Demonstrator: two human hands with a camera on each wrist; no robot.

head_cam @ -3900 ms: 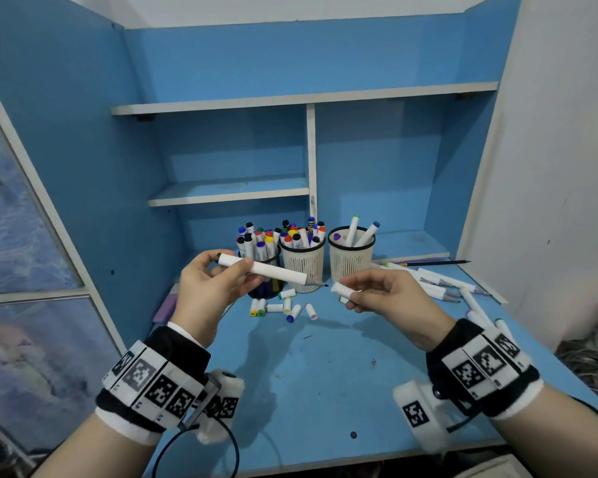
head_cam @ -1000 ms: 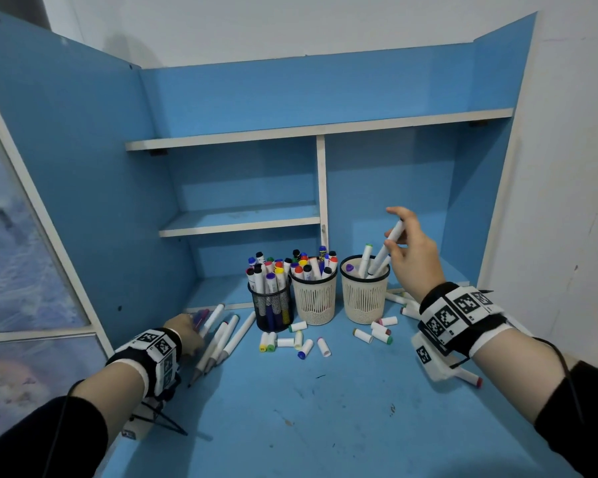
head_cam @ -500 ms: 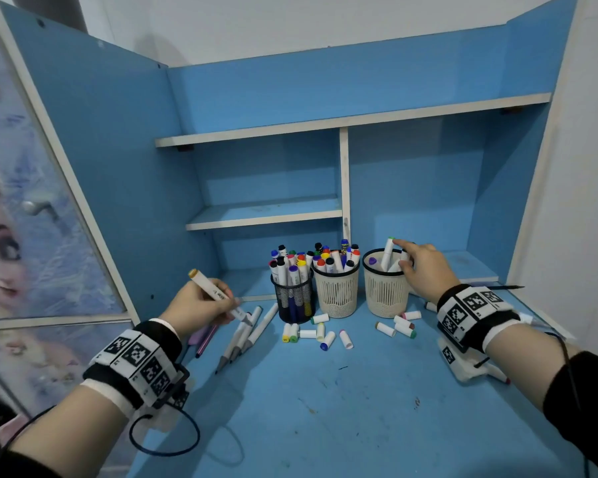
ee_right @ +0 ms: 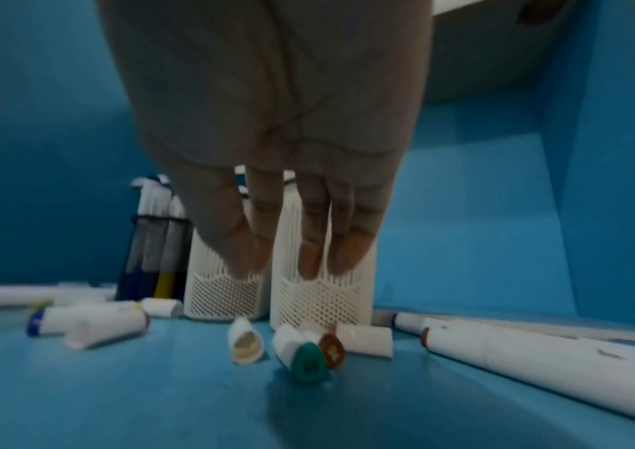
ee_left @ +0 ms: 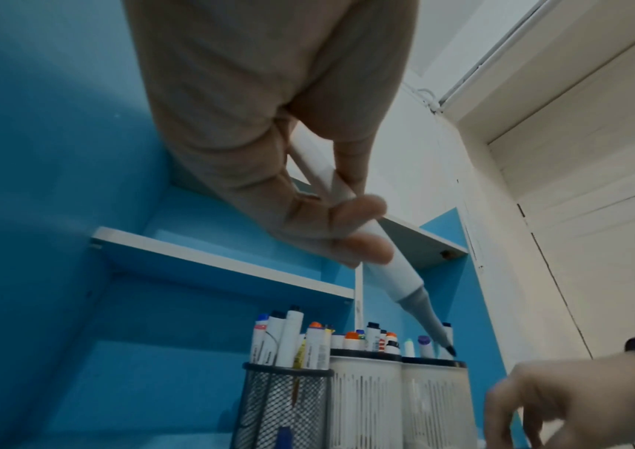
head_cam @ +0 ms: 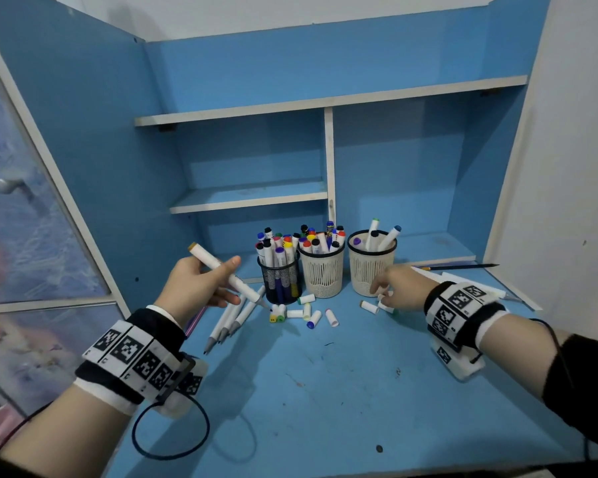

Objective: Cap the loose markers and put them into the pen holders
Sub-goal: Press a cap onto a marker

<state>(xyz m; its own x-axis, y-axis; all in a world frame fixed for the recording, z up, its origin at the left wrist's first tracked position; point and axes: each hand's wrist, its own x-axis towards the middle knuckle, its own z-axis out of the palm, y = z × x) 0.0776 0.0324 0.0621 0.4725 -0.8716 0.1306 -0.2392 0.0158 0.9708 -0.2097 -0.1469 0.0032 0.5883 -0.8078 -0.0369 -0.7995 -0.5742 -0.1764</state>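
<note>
Left hand (head_cam: 197,288) grips uncapped white marker (head_cam: 228,276), grey tip down-right; right hand (head_cam: 399,288), fingers relaxed, hovers over loose white caps (ee_right: 300,346).

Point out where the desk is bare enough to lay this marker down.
Bare: the wide front of the desk, between both wrists. Crowded: the strip before the three holders, strewn with loose caps; uncapped markers below the left hand; more caps under the right hand.
</note>
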